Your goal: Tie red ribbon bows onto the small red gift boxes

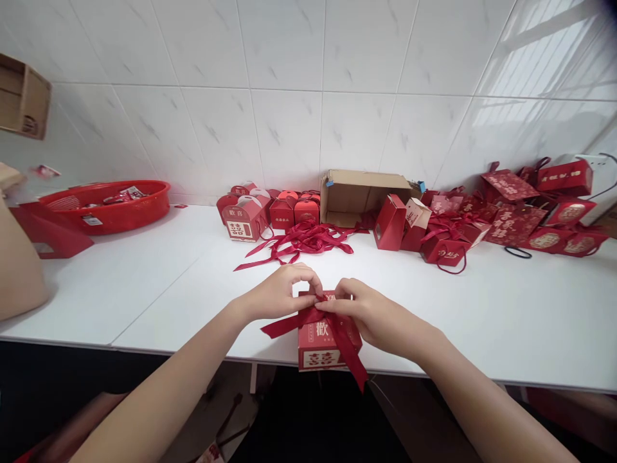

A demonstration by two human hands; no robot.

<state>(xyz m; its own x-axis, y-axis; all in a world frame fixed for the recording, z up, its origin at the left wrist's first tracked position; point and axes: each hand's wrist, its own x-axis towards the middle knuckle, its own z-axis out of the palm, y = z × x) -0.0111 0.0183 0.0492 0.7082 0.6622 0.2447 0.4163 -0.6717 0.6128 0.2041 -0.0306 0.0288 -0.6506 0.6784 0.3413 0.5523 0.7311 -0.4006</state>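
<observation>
A small red gift box (308, 359) with gold and white characters sits at the table's front edge, right before me. A dark red ribbon (347, 347) crosses its top, one tail spread to the left and another hanging down over the front. My left hand (284, 292) pinches the ribbon at the knot on top of the box. From the other side my right hand (369, 312) pinches it too, the fingertips of both hands almost meeting. The knot itself is partly hidden by the fingers.
Loose red ribbons (308, 241) lie in a heap beyond the box. Behind them stand red gift boxes (243, 218) and an open cardboard carton (354, 202). More red boxes and bags (515, 218) pile up at right. At left are a red plastic basin (130, 215) and another person's arm (19, 270).
</observation>
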